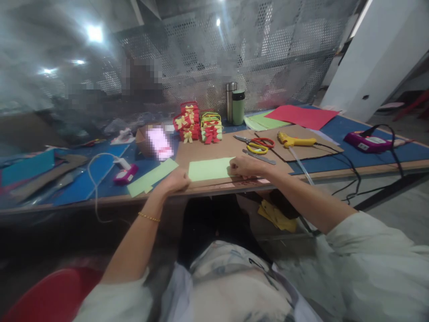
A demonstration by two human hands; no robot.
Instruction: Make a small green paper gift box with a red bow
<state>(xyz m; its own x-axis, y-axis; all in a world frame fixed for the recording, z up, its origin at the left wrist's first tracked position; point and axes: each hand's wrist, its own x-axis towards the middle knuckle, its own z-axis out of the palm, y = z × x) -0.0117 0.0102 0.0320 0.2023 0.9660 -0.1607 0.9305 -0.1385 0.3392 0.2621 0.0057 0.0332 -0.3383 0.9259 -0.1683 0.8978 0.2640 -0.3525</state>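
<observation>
A pale green paper sheet (pixel 210 169) lies flat on the brown cardboard at the table's front edge. My left hand (pixel 177 180) is closed at the sheet's lower left corner. At the sheet's right end, my right hand (pixel 246 166) is closed on the edge with the fingers curled in. Another pale green strip (pixel 154 177) lies left of my left hand. Beyond my right hand are orange-handled scissors (pixel 262 142), yellow-handled scissors (pixel 257 149) and a flat grey blade-like tool (pixel 259 157).
Red paper baskets with yellow bows (pixel 188 127) and green ones with red bows (pixel 211 129) stand behind. A yellow glue gun (pixel 296 141) rests on cardboard at right. Also around are a green bottle (pixel 238 109), red paper (pixel 303 116) and purple power sockets (pixel 370 142) with cables.
</observation>
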